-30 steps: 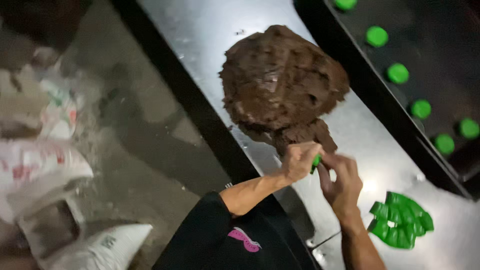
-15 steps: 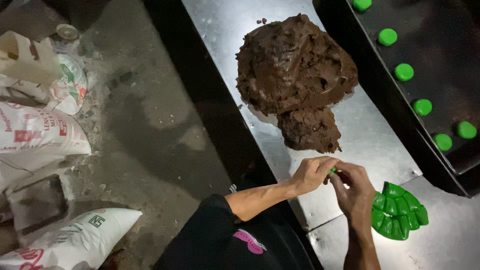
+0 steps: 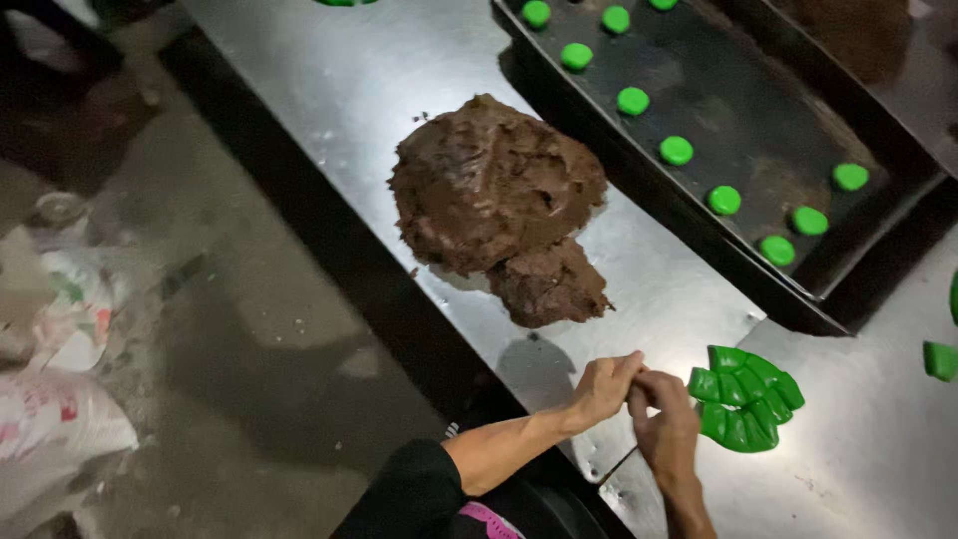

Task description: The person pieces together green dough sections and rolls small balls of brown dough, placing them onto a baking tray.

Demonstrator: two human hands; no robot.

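The left hand (image 3: pixel 602 387) and right hand (image 3: pixel 664 424) meet fingertip to fingertip just inside the near edge of the steel worktop (image 3: pixel 379 90), both curled shut as if pinching something small between them; what they pinch is hidden by the fingers. At 3 o'clock from the hands, just beside the right hand, lies a cluster of cut green dough pieces (image 3: pixel 746 399). At 11 o'clock, apart from the hands across a strip of bare steel, sits the large mound of brown filling (image 3: pixel 494 190), with a smaller brown lump (image 3: pixel 549 284) touching its near side. At 1 o'clock the dark tray (image 3: pixel 699 60) runs slantwise, its near corner close to the green pieces, holding a row of green dough rounds (image 3: pixel 724 200) spaced apart. At 3 o'clock toward the frame edge lies another green piece (image 3: pixel 939 359). At 9 o'clock, past the worktop edge, the floor carries white sacks (image 3: pixel 60 429).
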